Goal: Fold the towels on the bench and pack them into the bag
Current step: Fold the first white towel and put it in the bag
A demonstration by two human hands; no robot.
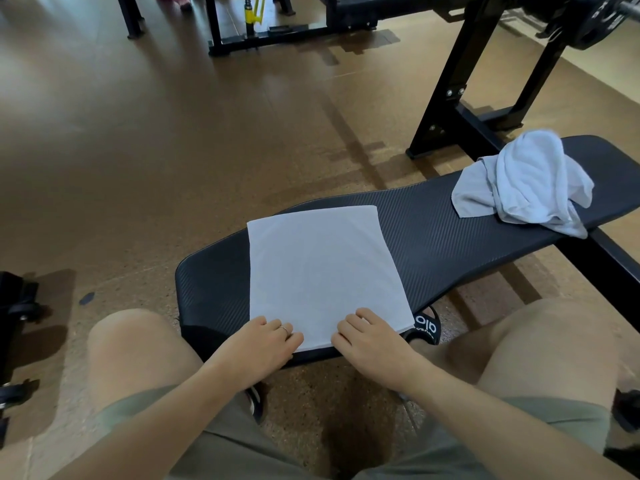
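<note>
A white towel (322,271) lies flat as a folded rectangle on the near end of the black padded bench (436,230). My left hand (268,342) grips the towel's near left corner with curled fingers. My right hand (367,336) grips the near edge further right, fingers curled over the cloth. A second white towel (530,183) lies crumpled in a heap at the bench's far right end. No bag can be clearly made out.
My knees flank the bench end, a sandalled foot (424,329) beneath it. A black rack frame (450,98) stands behind the bench on the brown floor. Dark equipment (14,327) sits at the left edge, more machines at the top.
</note>
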